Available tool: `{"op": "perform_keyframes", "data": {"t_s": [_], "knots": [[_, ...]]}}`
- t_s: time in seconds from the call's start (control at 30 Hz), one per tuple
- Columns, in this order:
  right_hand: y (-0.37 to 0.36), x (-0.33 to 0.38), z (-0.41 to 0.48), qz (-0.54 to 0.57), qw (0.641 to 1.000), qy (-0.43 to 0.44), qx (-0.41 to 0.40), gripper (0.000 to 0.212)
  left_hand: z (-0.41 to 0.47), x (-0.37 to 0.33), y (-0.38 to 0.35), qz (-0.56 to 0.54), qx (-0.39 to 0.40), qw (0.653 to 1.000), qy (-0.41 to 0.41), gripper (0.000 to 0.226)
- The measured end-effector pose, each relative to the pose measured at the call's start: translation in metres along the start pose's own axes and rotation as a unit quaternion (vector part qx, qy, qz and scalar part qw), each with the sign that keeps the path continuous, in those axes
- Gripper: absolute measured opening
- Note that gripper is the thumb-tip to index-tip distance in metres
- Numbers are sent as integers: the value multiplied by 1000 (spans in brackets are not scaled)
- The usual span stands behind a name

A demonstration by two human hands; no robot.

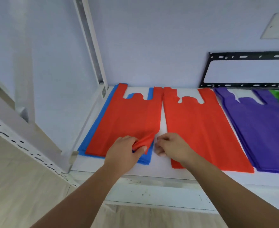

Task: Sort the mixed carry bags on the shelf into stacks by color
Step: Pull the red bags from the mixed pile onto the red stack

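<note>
On white shelf [160,163], our left hand [125,152] pinched near corner of red bag [127,119] lying atop blue bags [92,134]; right hand [173,146] hovered loosely curled, empty. We judged: lift clear, lay squarely onto red stack [201,125] alongside.

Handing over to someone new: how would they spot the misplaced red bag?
Start at the white shelf, far left pile. The red bag lies atop the blue stack, its corner pinched by the left hand. The other red stack rests directly on the shelf.
</note>
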State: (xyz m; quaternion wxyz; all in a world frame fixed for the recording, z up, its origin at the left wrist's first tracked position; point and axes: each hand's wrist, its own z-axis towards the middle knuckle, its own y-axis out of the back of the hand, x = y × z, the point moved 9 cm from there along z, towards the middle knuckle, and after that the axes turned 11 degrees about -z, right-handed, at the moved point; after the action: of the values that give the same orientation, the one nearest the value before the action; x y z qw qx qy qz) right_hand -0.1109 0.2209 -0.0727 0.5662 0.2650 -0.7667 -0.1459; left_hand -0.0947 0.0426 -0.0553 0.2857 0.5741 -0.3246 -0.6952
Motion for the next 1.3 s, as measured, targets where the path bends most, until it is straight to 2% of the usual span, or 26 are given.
{"op": "perform_keyframes", "data": {"t_s": [0.07, 0.23, 0.33, 0.4, 0.47, 0.53, 0.6, 0.67, 0.77, 0.83, 0.9, 0.93, 1.0, 1.03, 1.07, 1.1, 1.13, 1.17, 1.2, 1.23, 1.3], "knots": [[-8, 1, 0, 18, 1000, -1, -2, 21, 5, 5, 1, -29, 20, 999, 9, 35], [-8, -1, -3, -15, 999, -10, -40, 27, 14, 19, 2, -85, 39, 995, 19, 37], [-6, 2, -5, 22, 997, -33, -68, 27, 17, 21, 4, -96, 38, 994, 18, 41], [-17, 6, -7, 124, 989, -76, -26, 36, 16, 18, 7, -102, 40, 994, 11, 42], [-38, 11, -11, 232, 962, -131, 62, 57, 15, 15, 8, -120, 49, 992, 6, 40], [-51, 18, -14, 293, 935, -158, 124, 68, 10, 13, 8, -153, 56, 987, 7, 35], [-56, 24, -11, 344, 916, -155, 133, 59, 0, 4, 17, -181, 24, 983, -24, 34], [-57, 24, -6, 341, 920, -166, 94, 41, -19, -15, 27, -191, -13, 975, -110, 28], [-47, 19, 2, 313, 933, -178, 12, 28, -48, -41, 23, -158, 26, 965, -209, 26], [-40, 23, 4, 344, 922, -176, 0, 19, -49, -34, 15, -128, 40, 964, -228, 18], [-26, 25, 4, 382, 909, -168, -2, 18, -37, -7, 13, -114, 31, 976, -183, 29], [-18, 24, 2, 392, 905, -165, -3, 19, -29, 11, 15, -118, 27, 985, -126, 34], [-2, 17, -4, 381, 909, -169, 7, 19, -16, 50, 31, -179, -14, 983, 39, 22], [6, 10, -7, 354, 919, -176, 12, 19, -12, 72, 41, -260, -57, 954, 134, 18], [12, 3, -12, 308, 933, -185, 20, 18, -11, 90, 44, -370, -81, 899, 222, 16], [16, -5, -16, 252, 948, -195, 27, 17, -10, 97, 38, -483, -65, 824, 288, 11], [18, -11, -20, 193, 960, -202, 39, 16, -10, 98, 27, -572, -30, 746, 339, 27], [17, -17, -22, 140, 967, -206, 50, 18, -10, 96, 18, -608, 14, 703, 368, 46], [15, -19, -23, 100, 971, -209, 58, 21, -8, 91, 12, -601, 56, 706, 369, 54], [14, -20, -22, 69, 975, -206, 52, 23, -8, 88, 9, -552, 82, 750, 355, 50], [17, -16, -16, -28, 984, -179, 7, 30, 0, 84, 15, -370, 91, 880, 283, 30]]}}
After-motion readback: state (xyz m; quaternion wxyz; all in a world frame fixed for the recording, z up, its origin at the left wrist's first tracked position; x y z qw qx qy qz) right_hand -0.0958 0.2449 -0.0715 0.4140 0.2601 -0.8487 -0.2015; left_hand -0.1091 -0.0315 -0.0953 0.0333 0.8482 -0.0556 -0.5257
